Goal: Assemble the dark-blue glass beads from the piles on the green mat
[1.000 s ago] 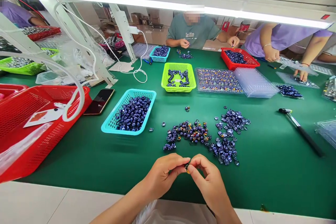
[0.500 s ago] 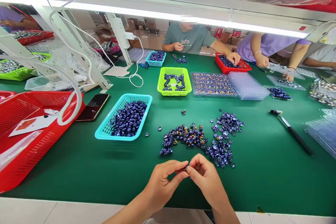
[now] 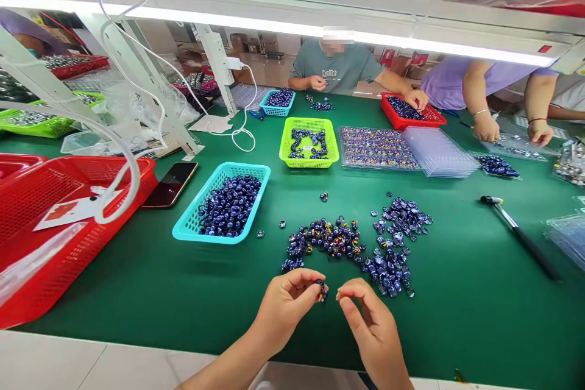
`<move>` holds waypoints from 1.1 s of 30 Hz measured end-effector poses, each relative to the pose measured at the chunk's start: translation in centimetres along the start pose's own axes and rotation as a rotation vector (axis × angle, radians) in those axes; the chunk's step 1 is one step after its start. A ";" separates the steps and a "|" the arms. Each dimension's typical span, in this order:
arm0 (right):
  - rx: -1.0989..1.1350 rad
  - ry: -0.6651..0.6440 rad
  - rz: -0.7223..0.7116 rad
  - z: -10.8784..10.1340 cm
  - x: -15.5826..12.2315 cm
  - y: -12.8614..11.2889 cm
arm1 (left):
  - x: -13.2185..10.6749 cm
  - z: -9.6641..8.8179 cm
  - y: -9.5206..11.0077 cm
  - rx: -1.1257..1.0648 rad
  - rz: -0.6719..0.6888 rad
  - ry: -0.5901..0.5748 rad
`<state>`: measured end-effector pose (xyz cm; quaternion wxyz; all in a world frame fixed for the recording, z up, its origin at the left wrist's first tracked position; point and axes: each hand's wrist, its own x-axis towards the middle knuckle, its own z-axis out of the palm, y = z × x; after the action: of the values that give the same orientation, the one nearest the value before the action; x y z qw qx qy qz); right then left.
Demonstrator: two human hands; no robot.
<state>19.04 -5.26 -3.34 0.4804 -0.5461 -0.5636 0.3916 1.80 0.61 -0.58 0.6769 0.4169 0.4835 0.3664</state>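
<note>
My left hand pinches a small dark, shiny ring with orange bits between thumb and fingertips. Just right of it, apart from the ring, my right hand has thumb and index tips close together; whatever is between them is too small to make out. Beyond my hands lies a curved pile of dark rings, some with orange and yellow parts. Loose dark-blue glossy discs spread to its right. A turquoise basket full of dark-blue rings stands to the left.
A green basket, a filled clear tray and stacked empty trays stand farther back. A hammer lies right. On the left are a phone and a red basket. Two co-workers handle pieces across the table.
My hands have moved apart: the right hand has drawn back from the ring, which stays in my left fingers. The view has shifted slightly. A co-worker's hands at right have moved.
</note>
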 end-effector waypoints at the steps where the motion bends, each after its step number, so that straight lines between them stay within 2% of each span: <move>1: -0.026 0.004 -0.040 0.1 -0.2 0.1 | 0.0 0.0 0.0 0.004 0.007 0.006; 6: -0.149 0.016 -0.244 0.5 -0.5 -0.4 | 0.2 0.2 -0.2 0.023 0.023 0.005; 11: -0.300 0.061 -0.436 1.6 -0.2 -0.7 | 0.3 0.8 0.0 -0.014 -0.022 0.009; 14: -0.370 0.116 -0.435 2.2 -0.1 -0.3 | 0.3 1.1 0.2 -0.044 -0.052 0.016; 19: -0.336 0.117 -0.390 2.0 -0.3 0.4 | 0.4 1.4 0.2 -0.064 -0.066 0.012; 23: -0.399 0.137 -0.452 1.5 -0.4 0.2 | 0.5 1.7 -0.1 -0.056 -0.073 -0.005; 28: -0.502 0.174 -0.513 1.3 -0.2 0.1 | 0.6 1.9 -0.2 -0.005 -0.120 -0.088; 30: -0.463 0.204 -0.490 1.2 -0.2 0.2 | 0.5 1.8 -0.1 0.012 -0.114 -0.116; 33: -0.352 0.203 -0.347 0.8 -0.3 0.4 | 0.3 1.7 -0.1 0.031 -0.075 -0.154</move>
<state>18.35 -5.42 -3.97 0.4920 -0.5531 -0.6570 0.1426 3.49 0.50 -0.49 0.7188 0.4357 0.4511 0.3000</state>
